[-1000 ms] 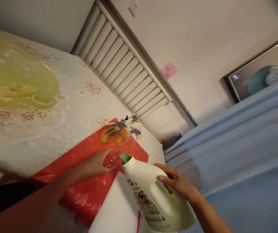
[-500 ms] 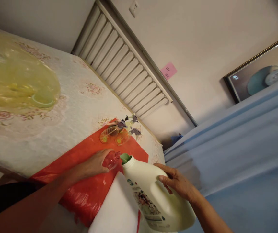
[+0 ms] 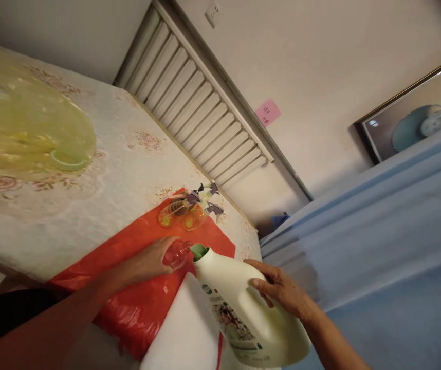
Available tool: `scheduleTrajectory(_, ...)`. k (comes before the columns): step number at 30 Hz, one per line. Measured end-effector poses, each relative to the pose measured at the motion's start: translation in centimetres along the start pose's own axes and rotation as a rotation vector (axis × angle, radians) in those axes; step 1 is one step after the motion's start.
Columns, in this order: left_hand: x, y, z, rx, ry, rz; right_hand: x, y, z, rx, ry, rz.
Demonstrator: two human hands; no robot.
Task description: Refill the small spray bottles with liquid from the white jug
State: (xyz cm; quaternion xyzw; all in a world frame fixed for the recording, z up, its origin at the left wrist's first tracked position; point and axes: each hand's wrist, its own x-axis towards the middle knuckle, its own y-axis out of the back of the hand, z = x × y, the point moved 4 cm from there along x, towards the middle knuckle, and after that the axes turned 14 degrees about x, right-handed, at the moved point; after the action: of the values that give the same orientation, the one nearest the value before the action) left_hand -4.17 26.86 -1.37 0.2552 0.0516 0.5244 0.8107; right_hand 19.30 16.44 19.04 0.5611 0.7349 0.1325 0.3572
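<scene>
My left hand (image 3: pixel 153 263) is closed around a small clear bottle (image 3: pixel 177 255), whose open neck points toward a big cream detergent jug (image 3: pixel 239 303). That jug lies tilted, its green spout (image 3: pixel 198 251) right by the bottle's neck. Whether liquid passes between them I cannot tell. Gripping the jug by its handle is my right hand (image 3: pixel 278 289), with the palm side hidden. Under the small bottle spreads a red plastic sheet or bag (image 3: pixel 135 298). Several clear spray bottles (image 3: pixel 189 218) with grey trigger heads stand on its far end.
A white block-like object (image 3: pixel 185 329) lies under the jug. On the flowered tablecloth (image 3: pixel 120 149) at left rests a yellow plastic bag (image 3: pixel 31 118) with things inside. A radiator (image 3: pixel 197 97) runs along the wall, and blue fabric (image 3: pixel 390 221) covers something at right.
The jug's base has risen very slightly. Both hands keep their grip, and everything else looks the same.
</scene>
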Motion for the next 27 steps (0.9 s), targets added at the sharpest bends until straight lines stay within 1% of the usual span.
scheduleTrajectory(9,-0.14,0.26,0.51,-0.015,0.009,0.009,0.07,0.36,0.78,0.011,-0.014,0.013)
scheduleTrajectory(14,-0.16,0.26,0.53,-0.029,0.013,0.01,0.11,0.26,0.5,-0.001,-0.01,0.001)
scheduleTrajectory(20,-0.04,0.04,0.05,-0.029,0.007,0.003,0.12,0.16,0.17,0.003,-0.009,-0.002)
scheduleTrajectory(27,-0.11,0.09,0.27,0.003,0.0,0.005,0.08,0.22,0.29,0.0,-0.013,-0.012)
